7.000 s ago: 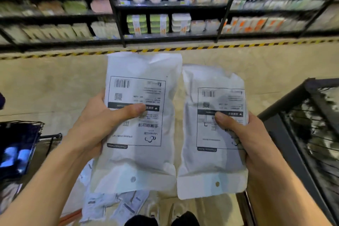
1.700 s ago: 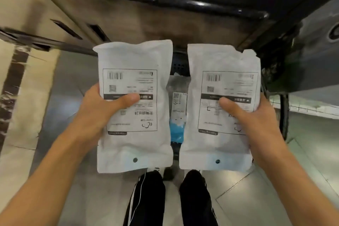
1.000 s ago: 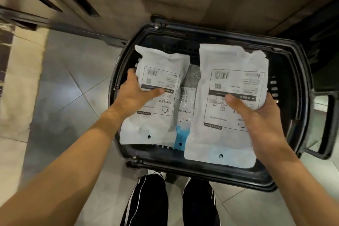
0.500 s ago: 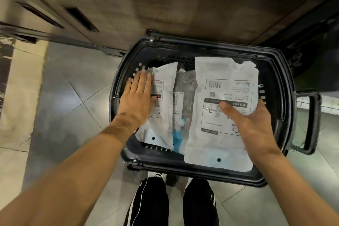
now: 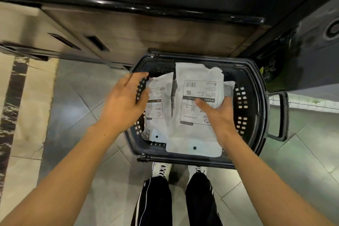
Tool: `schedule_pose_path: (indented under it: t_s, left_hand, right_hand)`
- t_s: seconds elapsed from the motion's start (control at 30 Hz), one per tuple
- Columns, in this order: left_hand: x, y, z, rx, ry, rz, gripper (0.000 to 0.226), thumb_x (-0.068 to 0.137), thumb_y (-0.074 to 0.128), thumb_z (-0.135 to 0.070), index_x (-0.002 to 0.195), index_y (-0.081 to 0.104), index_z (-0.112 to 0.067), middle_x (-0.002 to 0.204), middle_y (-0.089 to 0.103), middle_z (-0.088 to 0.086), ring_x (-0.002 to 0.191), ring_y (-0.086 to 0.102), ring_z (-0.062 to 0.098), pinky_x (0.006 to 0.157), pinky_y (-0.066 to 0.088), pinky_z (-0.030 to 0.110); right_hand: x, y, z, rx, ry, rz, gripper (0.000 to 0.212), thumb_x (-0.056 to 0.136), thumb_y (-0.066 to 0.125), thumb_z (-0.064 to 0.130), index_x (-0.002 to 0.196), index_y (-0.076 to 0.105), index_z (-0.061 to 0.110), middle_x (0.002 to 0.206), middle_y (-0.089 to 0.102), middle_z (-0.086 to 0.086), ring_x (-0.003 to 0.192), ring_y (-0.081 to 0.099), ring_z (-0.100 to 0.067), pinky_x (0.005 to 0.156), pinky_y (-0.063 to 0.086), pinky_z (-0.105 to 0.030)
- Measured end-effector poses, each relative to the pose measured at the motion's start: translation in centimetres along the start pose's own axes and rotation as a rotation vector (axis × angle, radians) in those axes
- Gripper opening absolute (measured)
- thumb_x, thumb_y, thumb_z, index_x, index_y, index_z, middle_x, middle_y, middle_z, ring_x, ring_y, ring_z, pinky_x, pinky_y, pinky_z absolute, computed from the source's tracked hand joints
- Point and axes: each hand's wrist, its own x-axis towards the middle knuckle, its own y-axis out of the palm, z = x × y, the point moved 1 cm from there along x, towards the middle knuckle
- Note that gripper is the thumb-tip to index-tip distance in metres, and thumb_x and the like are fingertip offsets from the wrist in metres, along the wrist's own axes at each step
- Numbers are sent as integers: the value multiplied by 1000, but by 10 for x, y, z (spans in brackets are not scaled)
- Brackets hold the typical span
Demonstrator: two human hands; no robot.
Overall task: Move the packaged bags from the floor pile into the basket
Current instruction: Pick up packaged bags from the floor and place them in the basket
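Head view: the right hand [image 5: 219,115] pinches a slick white bag [image 5: 197,108] over the black perforated plastic basket [image 5: 256,97]; its lower edge overhangs the rim and could slide out. The left hand [image 5: 122,104], fingers spread, hovers beside 1 crinkly flat bag [image 5: 158,108] lying inside

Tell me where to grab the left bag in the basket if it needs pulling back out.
Take the left bag by its near, sealed end with the punched hole, coming from above on the person's side. It leans on edge against the basket wall, that end is bare, and the right bag overlaps its other side.
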Motion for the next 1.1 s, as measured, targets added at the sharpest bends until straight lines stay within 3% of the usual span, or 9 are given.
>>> schedule_pose_path:
  t_s: [0.2,0.33,0.4,0.57,0.67,0.73,0.9,1.1]
  left_hand:
    - [-19,-24,8,142,61,67,61,94,45,-47,147,51,-18,144,58,11,129,56,38,107,48,54]
    - [-17,-22,17,175,70,41,60,96,50,-42,149,49,-15,144,57,11,132,54,37,110,43,51]
    - [-16,-17,16,184,72,54,61,96,50,-42,151,47,-15,147,55,11,134,52,36,111,40,49]
    - [-19,-9,8,200,65,40,66,96,45,-46,155,43,-17,156,49,9,142,46,34,115,35,48]
    - [-24,-9,1,279,79,15,74,98,38,-57,161,32,-20,169,30,10,153,31,34,122,26,50]
    - [-29,-11,-4,342,83,-7,80,98,29,-66,165,22,-22,173,16,9,159,16,30,126,17,51]
    - [-63,-40,-42,373,70,3,90,92,5,-76,166,2,-24,175,-2,8,162,-4,26,128,-2,49]
    - [-129,-148,-113,352,13,-210,86,97,19,-71,166,14,-21,173,13,13,161,11,30,128,13,54]
  right_hand:
    - [26,37,-28,-295,-6,12,60,81,86,40,123,51,16,120,69,-2,114,66,-27,97,52,-41]
    - [27,36,-38,-671,-85,-219,83,83,81,47,144,40,9,140,51,-22,130,48,-43,111,40,-54]
    - [25,26,-33,-794,-149,-243,86,85,79,48,151,38,10,149,45,-22,138,43,-43,115,35,-55]
    - [8,2,-1,-983,-575,-106,81,95,63,57,159,34,16,168,25,-16,154,24,-36,124,20,-53]
    - [-10,-11,31,-1160,-691,-3,93,96,36,76,166,6,23,175,-5,-7,162,-6,-25,129,-7,-47]
    - [-23,-20,51,-1251,-721,56,97,92,20,82,165,-7,25,173,-17,-5,160,-18,-23,128,-13,-48]
    - [-69,-45,101,-1409,-731,107,104,83,3,86,165,-11,24,173,-18,-4,160,-19,-24,128,-10,-53]
    - [-181,-59,194,-1403,-859,153,105,83,3,86,166,-9,22,175,-12,-3,161,-15,-24,127,-10,-52]
